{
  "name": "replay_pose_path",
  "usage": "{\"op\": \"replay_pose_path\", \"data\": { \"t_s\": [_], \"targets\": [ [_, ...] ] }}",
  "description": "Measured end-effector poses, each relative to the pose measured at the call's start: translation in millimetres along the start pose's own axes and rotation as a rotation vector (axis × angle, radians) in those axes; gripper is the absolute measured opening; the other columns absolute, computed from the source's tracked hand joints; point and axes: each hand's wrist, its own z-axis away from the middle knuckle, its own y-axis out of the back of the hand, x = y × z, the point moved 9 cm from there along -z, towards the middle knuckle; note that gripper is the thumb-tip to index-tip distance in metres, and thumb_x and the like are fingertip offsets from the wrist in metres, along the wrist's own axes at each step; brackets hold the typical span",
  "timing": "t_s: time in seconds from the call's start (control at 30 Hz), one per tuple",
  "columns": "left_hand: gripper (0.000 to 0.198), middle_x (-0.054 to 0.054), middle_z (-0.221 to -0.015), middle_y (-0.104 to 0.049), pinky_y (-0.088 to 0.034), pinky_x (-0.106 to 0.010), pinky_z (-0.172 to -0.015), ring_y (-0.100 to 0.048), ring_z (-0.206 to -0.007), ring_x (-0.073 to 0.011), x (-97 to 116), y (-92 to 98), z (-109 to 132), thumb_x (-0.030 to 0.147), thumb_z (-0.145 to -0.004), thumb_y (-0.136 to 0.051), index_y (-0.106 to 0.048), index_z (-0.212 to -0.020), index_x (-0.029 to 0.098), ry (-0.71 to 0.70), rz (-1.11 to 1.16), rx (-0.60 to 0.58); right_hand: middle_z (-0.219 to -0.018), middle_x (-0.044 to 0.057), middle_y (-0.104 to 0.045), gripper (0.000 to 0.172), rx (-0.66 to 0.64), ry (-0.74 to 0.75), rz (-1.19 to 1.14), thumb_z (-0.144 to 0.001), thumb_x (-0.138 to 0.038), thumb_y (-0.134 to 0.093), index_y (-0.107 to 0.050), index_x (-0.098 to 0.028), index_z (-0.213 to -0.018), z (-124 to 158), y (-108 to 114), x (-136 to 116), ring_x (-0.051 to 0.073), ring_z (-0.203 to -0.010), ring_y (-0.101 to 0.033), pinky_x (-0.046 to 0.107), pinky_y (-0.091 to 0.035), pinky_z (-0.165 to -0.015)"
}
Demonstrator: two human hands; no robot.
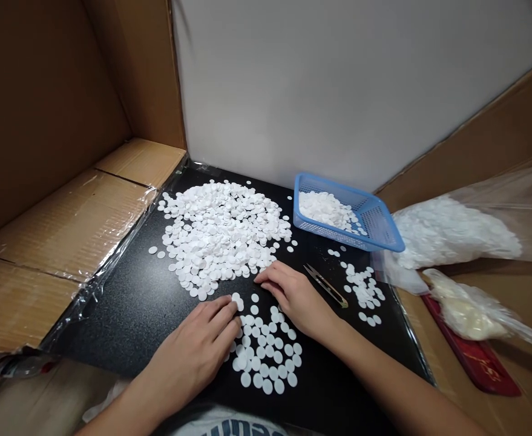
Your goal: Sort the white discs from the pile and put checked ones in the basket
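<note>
Two flat, empty grips: left hand (pixel 197 351), right hand (pixel 295 298) spread on discs (pixel 266 354); snips (pixel 325 286), basket (pixel 351 240) nearby.

disc pile (pixel 220 233) back-centre of tabletop (pixel 134 303). basket (pixel 377 221) at back-right corner, discs in it. snips (pixel 325 284) right of centre, small scatter (pixel 363 290) between them and right edge. flat disc rows (pixel 268 354) at front edge. bag (pixel 451 233) off right edge.

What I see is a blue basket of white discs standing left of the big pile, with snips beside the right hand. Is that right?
Not quite. The head view shows the blue basket of white discs standing right of the big pile, not left. The snips do lie beside the right hand.
</note>
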Motion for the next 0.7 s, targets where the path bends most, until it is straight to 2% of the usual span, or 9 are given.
{"op": "replay_pose_path", "data": {
  "t_s": [0.17,0.37,0.47,0.57,0.7],
  "targets": [
    [0.027,-0.010,-0.129,-0.065,-0.051,-0.049,-0.096,-0.057,-0.121,-0.0296,-1,-2.3,-1,0.010,-0.098,-0.042,-0.061,-0.113,0.019,0.019,0.011,-0.024,-0.094,0.003,-0.061,0.017,-0.073,0.084,-0.024,-0.090,-0.008,-0.061,-0.069,-0.022,-0.096,5,-6,-11,0.015,-0.081,-0.064,0.028,-0.054,-0.074],
    [0.019,-0.007,-0.125,-0.070,-0.050,-0.051,-0.096,-0.058,-0.123,-0.0310,-3,1.3,2,0.015,-0.099,-0.048,-0.061,-0.111,0.020,0.005,0.030,-0.004,-0.087,0.004,-0.060,0.014,0.018,0.165,0.048,-0.093,-0.008,-0.055,-0.059,-0.020,-0.086,8,3,-16,0.017,-0.079,-0.059,0.030,-0.052,-0.071],
    [0.020,-0.005,-0.123,-0.071,-0.048,-0.050,-0.097,-0.057,-0.126,-0.0302,0,5.4,0,0.014,-0.100,-0.046,-0.061,-0.111,0.021,-0.016,0.046,-0.001,-0.089,0.005,-0.061,0.012,-0.016,0.227,0.103,-0.092,-0.009,-0.057,-0.060,-0.020,-0.087,10,0,-19,0.019,-0.084,-0.058,0.033,-0.052,-0.075],
    [0.018,-0.005,-0.118,-0.073,-0.048,-0.049,-0.097,-0.058,-0.126,-0.0288,0,10.8,-2,0.014,-0.100,-0.047,-0.060,-0.109,0.022,-0.017,0.084,0.012,-0.091,0.005,-0.062,0.010,-0.040,0.202,0.077,-0.093,-0.010,-0.058,-0.062,-0.019,-0.091,9,-2,-19,0.019,-0.086,-0.058,0.032,-0.051,-0.077],
    [0.020,-0.004,-0.105,-0.075,-0.049,-0.047,-0.096,-0.061,-0.121,-0.0264,-3,14.6,-1,0.012,-0.099,-0.047,-0.058,-0.112,0.023,0.010,0.147,0.029,-0.092,0.006,-0.061,0.023,0.003,0.239,0.076,-0.096,-0.004,-0.048,-0.066,-0.018,-0.102,9,-4,-27,0.019,-0.087,-0.057,0.032,-0.049,-0.078]
  ]
}}
